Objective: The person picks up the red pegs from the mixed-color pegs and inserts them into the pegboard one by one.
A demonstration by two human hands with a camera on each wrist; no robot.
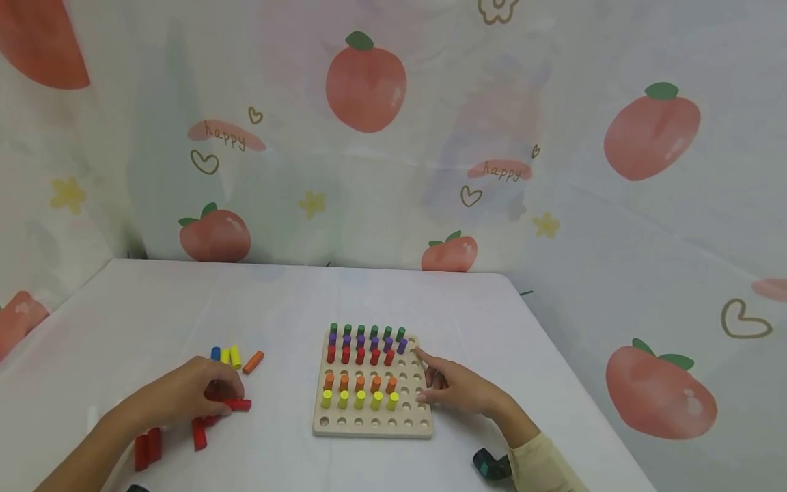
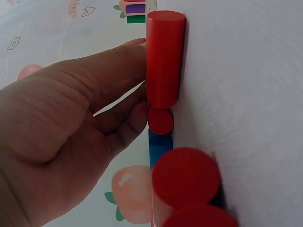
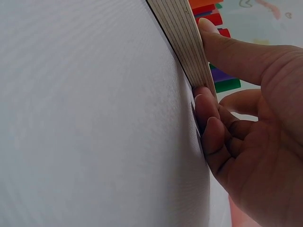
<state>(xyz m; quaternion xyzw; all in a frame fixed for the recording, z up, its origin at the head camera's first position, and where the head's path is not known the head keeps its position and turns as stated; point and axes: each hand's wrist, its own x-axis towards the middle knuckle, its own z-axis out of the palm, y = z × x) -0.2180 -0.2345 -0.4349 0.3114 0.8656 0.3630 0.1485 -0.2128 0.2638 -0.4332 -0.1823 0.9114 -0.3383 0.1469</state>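
Note:
My left hand [image 1: 184, 391] reaches down among loose red pegs on the left of the table. In the left wrist view, its thumb and fingers are apart behind a red peg [image 2: 165, 59]; another red peg [image 2: 161, 121] shows end-on near the fingertips. At the right edge of a wooden pegboard [image 1: 369, 431] is my right hand [image 1: 461, 389], holding it. The right wrist view has the thumb on the board's top and curled fingers against its side. Rows of green, purple, red, orange and yellow pegs [image 1: 377, 400] stand in the board.
Beyond the left hand lie a blue peg [image 1: 215, 353], two yellow pegs [image 1: 235, 357] and an orange peg [image 1: 253, 363]. Nearer are more red pegs [image 1: 199, 434]. A black curved object [image 1: 490, 465] sits by the right sleeve. Fruit-printed cloth [image 1: 369, 171] hangs behind the white table [image 1: 277, 301].

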